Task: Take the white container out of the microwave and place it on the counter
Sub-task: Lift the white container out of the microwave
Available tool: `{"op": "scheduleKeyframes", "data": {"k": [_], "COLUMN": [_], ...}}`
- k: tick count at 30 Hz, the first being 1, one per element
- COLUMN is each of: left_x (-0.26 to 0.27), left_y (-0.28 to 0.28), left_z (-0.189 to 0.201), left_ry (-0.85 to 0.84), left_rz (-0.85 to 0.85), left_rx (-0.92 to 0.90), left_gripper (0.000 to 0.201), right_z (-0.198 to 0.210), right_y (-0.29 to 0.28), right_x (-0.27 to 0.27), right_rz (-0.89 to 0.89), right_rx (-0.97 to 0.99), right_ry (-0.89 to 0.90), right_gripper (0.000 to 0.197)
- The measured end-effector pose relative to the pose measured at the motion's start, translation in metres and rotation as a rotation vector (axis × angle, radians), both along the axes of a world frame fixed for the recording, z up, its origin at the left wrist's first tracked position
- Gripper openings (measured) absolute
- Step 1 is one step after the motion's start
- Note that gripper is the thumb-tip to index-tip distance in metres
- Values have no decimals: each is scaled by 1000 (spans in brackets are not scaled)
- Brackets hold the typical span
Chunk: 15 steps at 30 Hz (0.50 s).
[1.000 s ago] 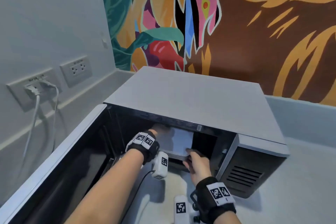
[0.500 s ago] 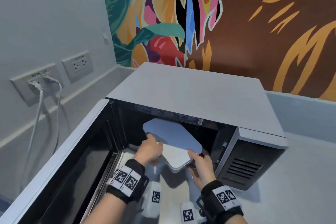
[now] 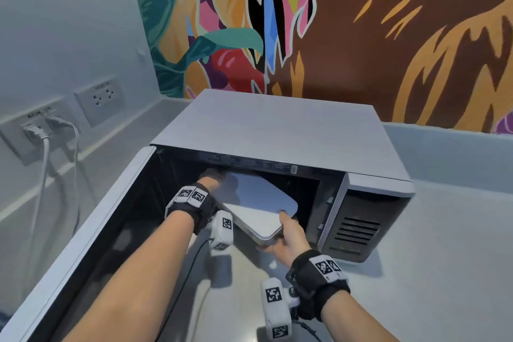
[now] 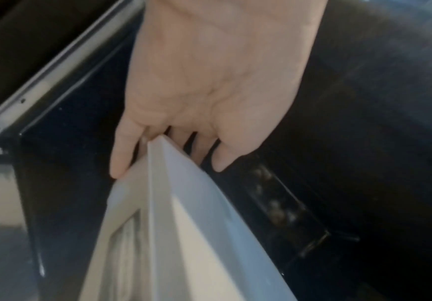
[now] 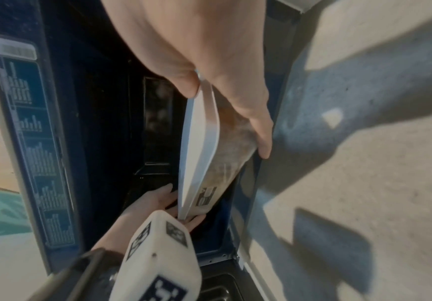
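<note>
The mural wall [image 3: 388, 36] is filling the back of my view, all orange, brown and pink, and the pale surface [image 3: 444, 272] is stretching out to my right. The grey microwave [image 3: 277, 130] is sitting on it with its door [image 3: 91, 230] swinging wide open on my left side, dark inner panel facing me. Two wall sockets [image 3: 100, 97] are showing on the grey wall to the left, cords hanging from the nearer one.

And here it is: the white container [image 3: 261, 203], flat and rounded at the corners, is sitting tilted in the mouth of the microwave, partly inside the dark cavity, partly over the threshold, not on the surface yet. I'm holding it from both ends. My left hand [image 3: 211, 178] is reaching in deep and pinching the far corner, thumb on one face, fingers [image 4: 204, 150] wrapping behind the rim. My right hand [image 3: 288, 233] is gripping the near corner, thumb pressing on the lid, fingers [image 5: 261, 130] curling underneath the base.
</note>
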<state>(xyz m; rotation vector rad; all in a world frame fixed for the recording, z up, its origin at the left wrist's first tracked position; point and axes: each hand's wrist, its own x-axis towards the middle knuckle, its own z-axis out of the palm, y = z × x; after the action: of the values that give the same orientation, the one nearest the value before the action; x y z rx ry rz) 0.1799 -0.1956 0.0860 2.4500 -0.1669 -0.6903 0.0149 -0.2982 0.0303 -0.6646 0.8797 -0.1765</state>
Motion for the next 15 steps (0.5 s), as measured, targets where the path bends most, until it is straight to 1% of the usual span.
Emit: {"op": "scheduleKeyframes", "data": {"k": [1, 3, 5, 7, 9, 11, 13, 15], "left_x": [1, -7, -20, -42, -76, -117, -161, -205], "left_y": [1, 4, 13, 27, 41, 52, 55, 51], "left_z": [-3, -4, -7, -13, -18, -25, -33, -43], "left_ry": [-41, -100, -136, -163, -175, -179, -166, -138], "left_rz": [-14, -12, 43, 53, 34, 29, -7, -90], "left_rx": [-9, -33, -12, 29, 83, 94, 130, 138], "left_gripper": [41, 41, 47, 56, 60, 62, 63, 64], "right_z": [2, 6, 10, 13, 12, 7, 1, -5], "right_y": [0, 1, 4, 7, 6, 3, -4, -16], "right_x": [-4, -17, -35, -59, -86, -119, -157, -196], "right_rz": [17, 65, 121, 206, 301, 382, 424, 422], "right_rx": [2, -17, -44, -82, -138, -191, -229, -278], "right_ry": [-10, -41, -78, -79, -63, -41, -22, 18], "right_gripper": [26, 29, 36, 39, 39, 39, 39, 38]}}
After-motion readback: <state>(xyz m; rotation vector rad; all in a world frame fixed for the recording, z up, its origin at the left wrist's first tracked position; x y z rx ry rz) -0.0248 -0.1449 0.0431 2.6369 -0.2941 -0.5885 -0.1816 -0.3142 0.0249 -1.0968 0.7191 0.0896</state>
